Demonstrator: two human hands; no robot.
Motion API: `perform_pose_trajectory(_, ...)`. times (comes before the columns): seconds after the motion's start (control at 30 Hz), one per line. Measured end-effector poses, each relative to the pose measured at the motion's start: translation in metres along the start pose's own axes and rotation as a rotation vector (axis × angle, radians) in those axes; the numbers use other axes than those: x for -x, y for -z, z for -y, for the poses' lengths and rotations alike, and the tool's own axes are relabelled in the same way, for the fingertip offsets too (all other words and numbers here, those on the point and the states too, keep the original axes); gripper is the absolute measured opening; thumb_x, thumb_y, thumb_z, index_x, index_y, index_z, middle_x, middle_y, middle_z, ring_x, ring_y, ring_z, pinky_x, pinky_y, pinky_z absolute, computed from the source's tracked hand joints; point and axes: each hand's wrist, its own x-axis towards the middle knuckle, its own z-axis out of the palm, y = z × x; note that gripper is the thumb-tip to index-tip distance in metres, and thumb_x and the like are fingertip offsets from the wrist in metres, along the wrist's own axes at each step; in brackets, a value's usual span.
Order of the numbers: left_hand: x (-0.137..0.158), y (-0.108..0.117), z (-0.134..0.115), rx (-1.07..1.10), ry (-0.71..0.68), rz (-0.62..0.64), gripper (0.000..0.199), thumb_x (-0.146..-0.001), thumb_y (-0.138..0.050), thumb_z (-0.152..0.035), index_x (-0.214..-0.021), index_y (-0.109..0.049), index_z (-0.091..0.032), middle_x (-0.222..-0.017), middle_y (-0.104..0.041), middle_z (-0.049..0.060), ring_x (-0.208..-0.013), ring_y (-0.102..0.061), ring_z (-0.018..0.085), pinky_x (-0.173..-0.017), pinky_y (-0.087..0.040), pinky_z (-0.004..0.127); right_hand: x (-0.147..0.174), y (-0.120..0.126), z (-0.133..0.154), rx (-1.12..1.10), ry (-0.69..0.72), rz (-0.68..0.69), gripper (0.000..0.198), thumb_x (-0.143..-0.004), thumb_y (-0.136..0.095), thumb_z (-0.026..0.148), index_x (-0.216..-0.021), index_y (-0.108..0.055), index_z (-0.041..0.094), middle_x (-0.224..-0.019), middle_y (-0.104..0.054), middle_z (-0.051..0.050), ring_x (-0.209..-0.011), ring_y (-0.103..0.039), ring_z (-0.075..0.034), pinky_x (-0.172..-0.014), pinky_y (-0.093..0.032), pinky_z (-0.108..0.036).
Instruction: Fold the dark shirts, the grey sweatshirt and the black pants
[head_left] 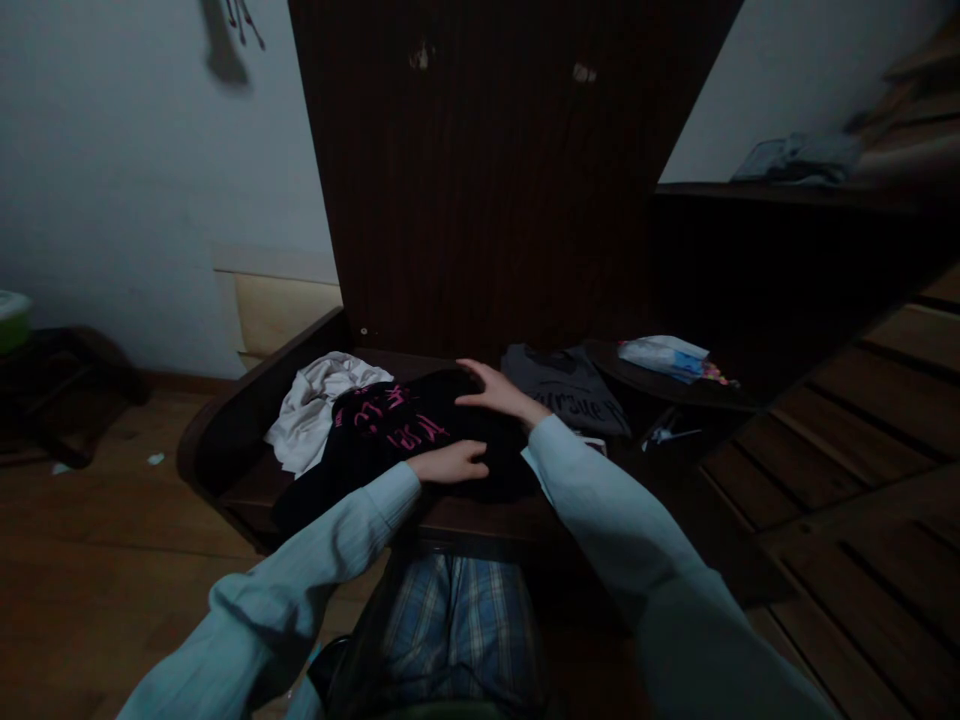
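A black shirt with pink lettering [397, 415] is spread over the dark wooden bench seat in front of me. My left hand [452, 463] lies on its near part, fingers stretched out. Farther back, my right hand [499, 392] rests over its far right part with the fingers apart. Neither hand visibly grips the cloth. A crumpled white cloth [315, 400] lies at the shirt's left. To the right of my right hand is a grey shirt with dark lettering [562, 385].
The dark bench [262, 375] has a raised curved arm at its left. At the right, a plastic packet [664, 357] lies on a ledge near a small white item [667, 434]. Folded cloth [799, 158] sits on a higher shelf. Wooden slats [862, 400] stand at the far right.
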Motion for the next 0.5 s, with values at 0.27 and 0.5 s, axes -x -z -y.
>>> perform_pose_trajectory(0.27, 0.018, 0.007, -0.021, 0.191, 0.174, 0.24, 0.003, -0.062, -0.054, -0.014, -0.061, -0.055, -0.016, -0.059, -0.054, -0.006, -0.058, -0.047, 0.008, -0.057, -0.038, 0.019, -0.004, -0.064, 0.002, 0.246, 0.123, 0.444, 0.033, -0.063, -0.067, 0.029, -0.094, -0.061, 0.018, -0.108, -0.057, -0.009, -0.102, -0.049, -0.024, -0.085, -0.037, -0.036)
perform_pose_trajectory(0.5, 0.066, 0.081, -0.028, 0.352, 0.222, -0.369, 0.033, -0.053, -0.072, -0.029, -0.081, -0.059, -0.017, -0.079, -0.064, -0.001, -0.079, -0.059, 0.018, -0.071, -0.046, 0.028, 0.012, -0.007, -0.03, -0.27, -0.186, 0.202, 0.015, -0.073, -0.05, 0.026, -0.075, -0.06, 0.016, -0.068, -0.06, 0.002, -0.068, -0.052, -0.014, -0.067, -0.042, -0.027)
